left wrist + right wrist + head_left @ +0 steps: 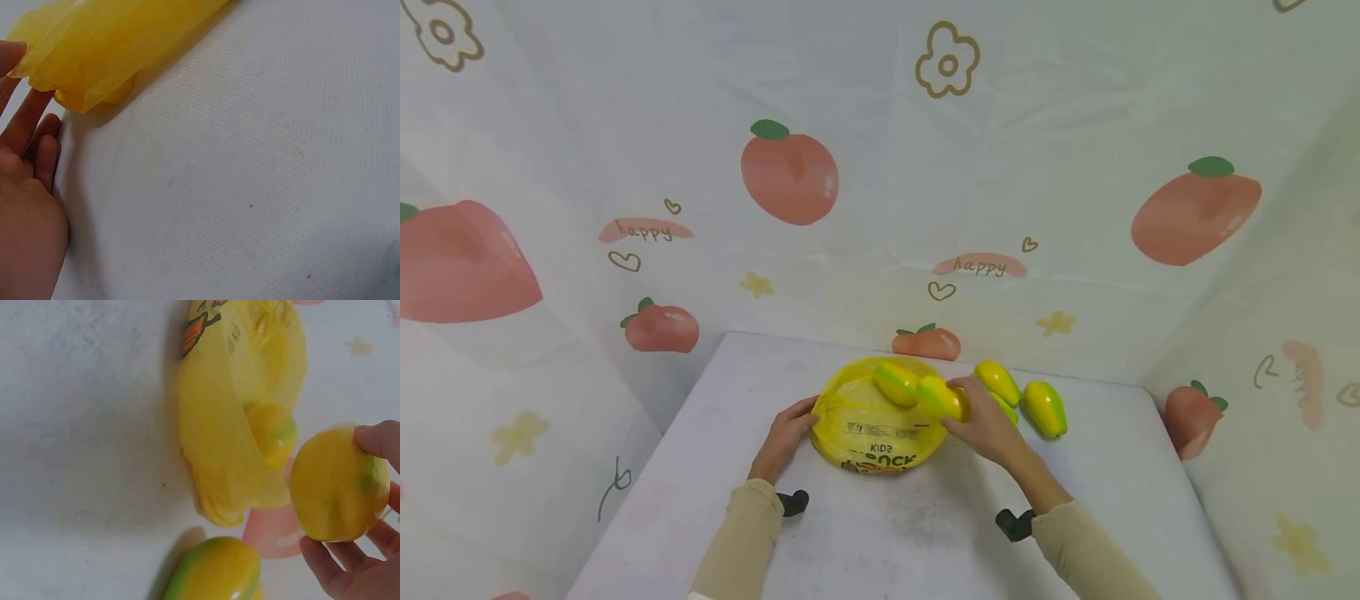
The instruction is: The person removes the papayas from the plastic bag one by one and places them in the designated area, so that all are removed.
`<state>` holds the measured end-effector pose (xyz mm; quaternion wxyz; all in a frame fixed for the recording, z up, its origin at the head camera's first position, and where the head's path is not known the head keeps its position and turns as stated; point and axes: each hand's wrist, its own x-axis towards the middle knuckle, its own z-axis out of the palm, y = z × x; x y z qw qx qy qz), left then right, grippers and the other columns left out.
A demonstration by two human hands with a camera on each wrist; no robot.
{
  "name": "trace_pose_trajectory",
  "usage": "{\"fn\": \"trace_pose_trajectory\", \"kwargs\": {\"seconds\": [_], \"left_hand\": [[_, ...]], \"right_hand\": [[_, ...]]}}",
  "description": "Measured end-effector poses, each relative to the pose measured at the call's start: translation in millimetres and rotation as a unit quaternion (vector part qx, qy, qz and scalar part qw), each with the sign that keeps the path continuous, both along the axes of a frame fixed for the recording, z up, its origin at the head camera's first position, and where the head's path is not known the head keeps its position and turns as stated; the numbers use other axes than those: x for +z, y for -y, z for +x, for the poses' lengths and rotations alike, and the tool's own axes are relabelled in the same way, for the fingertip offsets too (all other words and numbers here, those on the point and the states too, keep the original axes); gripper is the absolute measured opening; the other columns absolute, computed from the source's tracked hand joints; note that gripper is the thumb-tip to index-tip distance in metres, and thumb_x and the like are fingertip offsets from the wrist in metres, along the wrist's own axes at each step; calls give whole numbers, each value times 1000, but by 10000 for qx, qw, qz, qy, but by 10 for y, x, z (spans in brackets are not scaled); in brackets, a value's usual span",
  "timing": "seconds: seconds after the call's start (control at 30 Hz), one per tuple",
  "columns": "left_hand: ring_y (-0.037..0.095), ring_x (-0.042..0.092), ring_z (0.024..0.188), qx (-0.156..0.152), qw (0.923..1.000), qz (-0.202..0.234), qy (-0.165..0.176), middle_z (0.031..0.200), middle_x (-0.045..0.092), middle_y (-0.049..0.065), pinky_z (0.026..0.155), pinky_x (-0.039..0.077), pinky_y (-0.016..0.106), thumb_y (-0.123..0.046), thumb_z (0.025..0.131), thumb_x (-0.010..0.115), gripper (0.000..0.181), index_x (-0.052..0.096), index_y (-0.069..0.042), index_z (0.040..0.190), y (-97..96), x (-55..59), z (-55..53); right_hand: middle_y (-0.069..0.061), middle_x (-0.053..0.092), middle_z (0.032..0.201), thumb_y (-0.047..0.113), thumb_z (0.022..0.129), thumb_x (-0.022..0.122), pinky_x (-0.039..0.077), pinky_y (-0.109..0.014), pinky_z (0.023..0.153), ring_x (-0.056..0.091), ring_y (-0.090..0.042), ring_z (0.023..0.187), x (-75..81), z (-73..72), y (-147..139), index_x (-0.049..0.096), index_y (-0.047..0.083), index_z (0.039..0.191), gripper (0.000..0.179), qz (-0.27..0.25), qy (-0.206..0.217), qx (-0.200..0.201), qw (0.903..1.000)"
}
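Observation:
A yellow plastic bag (865,446) with printed lettering lies on the table, its mouth spread. My left hand (784,433) pinches the bag's left edge between thumb and fingers; in the left wrist view that hand (28,187) is beside the crumpled film (119,50). My right hand (988,421) grips a yellow-green mango (942,398) above the bag's right rim, thumb on one side and fingers on the other. One more mango (895,383) sits in the bag's mouth, seen in the right wrist view as a rounded fruit (272,434) behind the film.
To the right of the bag are several more mangoes, among them one near the back edge (997,383) and one farther right (1046,410). A third (1004,408) is partly hidden by my right hand. A printed cloth (880,250) hangs behind the white table (880,542).

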<state>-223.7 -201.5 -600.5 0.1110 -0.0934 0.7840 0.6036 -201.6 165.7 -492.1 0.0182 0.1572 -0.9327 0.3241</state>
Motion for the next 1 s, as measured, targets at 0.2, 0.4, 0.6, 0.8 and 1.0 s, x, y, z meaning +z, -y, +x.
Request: {"fn": "trace_pose_trajectory", "kwargs": {"seconds": [0.2, 0.4, 0.6, 0.8, 1.0], "left_hand": [[30, 34, 154, -24, 10000, 61, -1, 159, 49, 6, 129, 23, 55, -25, 99, 55, 49, 55, -18, 148, 3, 12, 4], [30, 34, 154, 2, 10000, 38, 27, 159, 49, 5, 129, 23, 54, -24, 99, 55, 50, 54, -18, 148, 0, 5, 1], [30, 35, 154, 9, 10000, 48, 2, 158, 49, 6, 129, 23, 54, -24, 98, 55, 50, 54, -18, 148, -9, 18, 5], [30, 35, 154, 2, 10000, 50, -48, 158, 49, 6, 129, 24, 53, -23, 98, 55, 50, 54, -17, 148, -12, 21, 12], [30, 35, 154, 5, 10000, 19, -54, 158, 49, 6, 129, 24, 53, -24, 98, 55, 50, 54, -17, 148, -13, 20, 20]], "right_hand": [[-17, 55, 143, 19, 86, 79, 47, -55, 113, 53, -33, 130, -66, 45, -193, 54, 5, 136, 58, -11, 0, -81, 10000], [-17, 57, 139, 19, 86, 79, 47, -56, 112, 55, -33, 126, -148, 120, -364, 53, 3, 137, 60, 51, 75, -225, 9997], [-17, 60, 134, 17, 84, 81, 48, -56, 110, 56, -34, 125, -246, 188, -484, 54, 3, 134, 58, 133, -60, -307, 9994], [-18, 61, 132, 15, 83, 82, 48, -58, 110, 57, -35, 123, -350, 244, -566, 56, 3, 133, 57, 221, 24, -406, 9989], [-20, 59, 136, 13, 83, 82, 45, -60, 112, 55, -37, 127, -430, 267, -600, 56, 3, 134, 58, 209, 310, -491, 9981]]}}
